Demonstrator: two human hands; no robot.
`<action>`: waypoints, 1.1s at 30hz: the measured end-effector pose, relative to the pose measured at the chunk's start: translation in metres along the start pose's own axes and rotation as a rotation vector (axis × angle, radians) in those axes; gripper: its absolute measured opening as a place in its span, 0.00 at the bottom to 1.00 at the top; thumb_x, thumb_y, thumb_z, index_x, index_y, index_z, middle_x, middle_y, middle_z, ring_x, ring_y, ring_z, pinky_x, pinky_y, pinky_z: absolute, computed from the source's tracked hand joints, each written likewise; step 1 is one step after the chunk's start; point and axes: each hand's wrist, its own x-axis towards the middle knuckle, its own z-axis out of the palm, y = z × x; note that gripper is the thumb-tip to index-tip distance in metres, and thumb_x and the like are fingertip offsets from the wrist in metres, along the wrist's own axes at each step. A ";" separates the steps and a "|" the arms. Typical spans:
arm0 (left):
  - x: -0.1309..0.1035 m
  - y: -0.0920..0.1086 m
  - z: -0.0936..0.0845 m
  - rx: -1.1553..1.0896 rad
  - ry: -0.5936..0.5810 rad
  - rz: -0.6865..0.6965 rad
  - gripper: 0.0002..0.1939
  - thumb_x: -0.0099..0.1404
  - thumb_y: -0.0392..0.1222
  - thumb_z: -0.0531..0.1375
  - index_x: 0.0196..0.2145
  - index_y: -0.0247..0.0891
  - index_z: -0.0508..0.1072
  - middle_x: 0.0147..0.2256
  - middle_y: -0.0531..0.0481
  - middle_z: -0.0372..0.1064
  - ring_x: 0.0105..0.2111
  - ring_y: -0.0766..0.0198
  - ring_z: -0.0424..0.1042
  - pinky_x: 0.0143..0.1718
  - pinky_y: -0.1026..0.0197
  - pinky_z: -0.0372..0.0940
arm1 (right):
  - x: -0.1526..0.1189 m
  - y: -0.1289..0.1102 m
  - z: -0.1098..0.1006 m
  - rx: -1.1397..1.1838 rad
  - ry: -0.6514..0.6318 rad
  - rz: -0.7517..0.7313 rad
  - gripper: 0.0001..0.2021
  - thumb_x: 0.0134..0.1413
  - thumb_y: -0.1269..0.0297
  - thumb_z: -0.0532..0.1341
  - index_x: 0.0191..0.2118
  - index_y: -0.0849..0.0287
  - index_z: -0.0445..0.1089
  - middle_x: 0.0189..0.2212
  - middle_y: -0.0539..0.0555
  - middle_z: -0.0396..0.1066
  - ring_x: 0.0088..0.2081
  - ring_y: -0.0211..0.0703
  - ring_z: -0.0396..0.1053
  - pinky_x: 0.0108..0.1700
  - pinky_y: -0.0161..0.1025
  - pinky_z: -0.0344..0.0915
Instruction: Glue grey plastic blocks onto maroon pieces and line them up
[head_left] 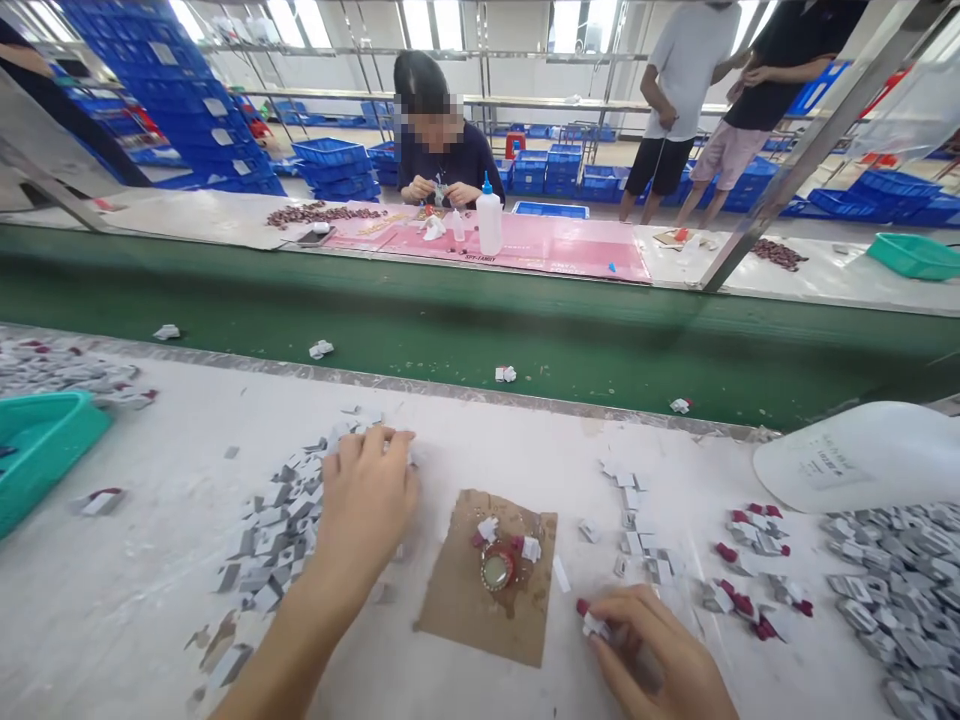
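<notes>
My left hand [369,490] reaches over a pile of small grey plastic pieces [281,520], its fingers apart and the fingertips bent down at the far end of the pile. My right hand [652,640] pinches a small white-and-dark-red piece [595,622] between thumb and fingers. Between the hands lies a square of brown cardboard [480,610]. On it a bottle cap [496,568] stands in a wet patch, with two white-and-red pieces beside it. A loose white strip [561,574] lies by the cardboard's right edge.
Loose grey pieces [634,541] and red-tipped pieces [739,600] lie at the right, before a large grey heap [900,590] and a white container [862,455]. A green tray [52,450] stands left. Beyond runs a green conveyor belt [420,335]; a person [450,160] works across it.
</notes>
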 end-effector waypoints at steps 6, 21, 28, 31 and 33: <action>0.003 -0.012 0.002 -0.061 0.029 -0.025 0.16 0.70 0.40 0.51 0.40 0.39 0.80 0.46 0.28 0.80 0.53 0.26 0.72 0.52 0.31 0.67 | 0.020 -0.031 -0.006 0.145 -0.031 0.157 0.16 0.64 0.42 0.70 0.42 0.48 0.87 0.34 0.56 0.81 0.34 0.51 0.78 0.40 0.44 0.78; -0.060 0.022 0.008 -1.294 -0.472 -0.269 0.18 0.65 0.58 0.70 0.43 0.44 0.79 0.32 0.49 0.82 0.35 0.53 0.81 0.40 0.54 0.72 | 0.032 -0.070 0.036 0.192 -0.130 0.053 0.09 0.70 0.59 0.66 0.47 0.48 0.86 0.38 0.56 0.83 0.38 0.51 0.80 0.42 0.46 0.79; -0.058 0.022 0.001 -1.224 -0.423 -0.304 0.21 0.61 0.59 0.72 0.44 0.43 0.81 0.33 0.49 0.80 0.37 0.54 0.79 0.40 0.55 0.72 | 0.033 -0.067 0.046 0.047 -0.188 -0.145 0.15 0.71 0.71 0.60 0.51 0.49 0.83 0.41 0.56 0.82 0.40 0.50 0.82 0.39 0.43 0.78; -0.059 0.017 -0.002 -1.234 -0.465 -0.300 0.23 0.64 0.62 0.70 0.47 0.44 0.82 0.36 0.47 0.82 0.41 0.51 0.80 0.46 0.52 0.73 | 0.036 -0.071 0.045 0.033 -0.186 -0.148 0.15 0.70 0.70 0.60 0.49 0.50 0.84 0.39 0.56 0.81 0.38 0.50 0.81 0.38 0.44 0.77; -0.061 0.015 -0.002 -1.237 -0.465 -0.299 0.22 0.65 0.63 0.69 0.47 0.44 0.82 0.35 0.47 0.82 0.41 0.50 0.80 0.46 0.51 0.73 | 0.039 -0.076 0.042 0.050 -0.186 -0.103 0.13 0.70 0.68 0.61 0.47 0.50 0.85 0.37 0.55 0.81 0.35 0.49 0.80 0.37 0.44 0.77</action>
